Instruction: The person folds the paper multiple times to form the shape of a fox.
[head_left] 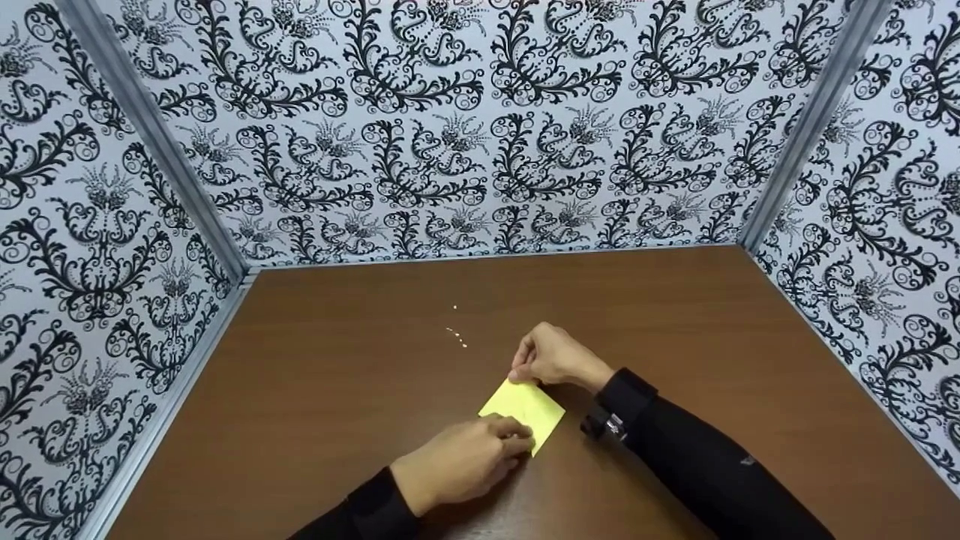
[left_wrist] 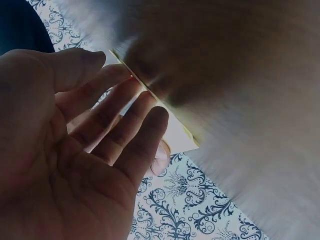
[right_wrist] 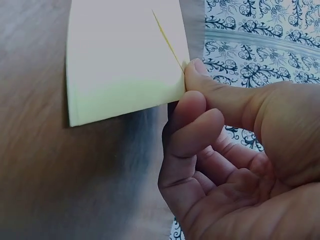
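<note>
A small square of yellow paper [head_left: 541, 409] lies on the brown table between my two hands. At its far corner, my right hand [head_left: 559, 356] pinches it between thumb and index finger, the other fingers curled below. The right wrist view shows the paper [right_wrist: 125, 60] pale, with a thin yellow slanting line near the pinched corner. My left hand [head_left: 465, 454] rests on the paper's near left part and covers that corner. In the left wrist view its fingers [left_wrist: 145, 135] are loosely bent, tips along the paper's edge, with the thumb apart from it.
Several small white specks [head_left: 460, 339] lie on the table [head_left: 337, 360] beyond the paper. Patterned black-and-white walls [head_left: 480, 150] with grey metal rails [head_left: 150, 135] enclose the table at the back and sides. A small dark device [head_left: 604, 424] is strapped at my right wrist.
</note>
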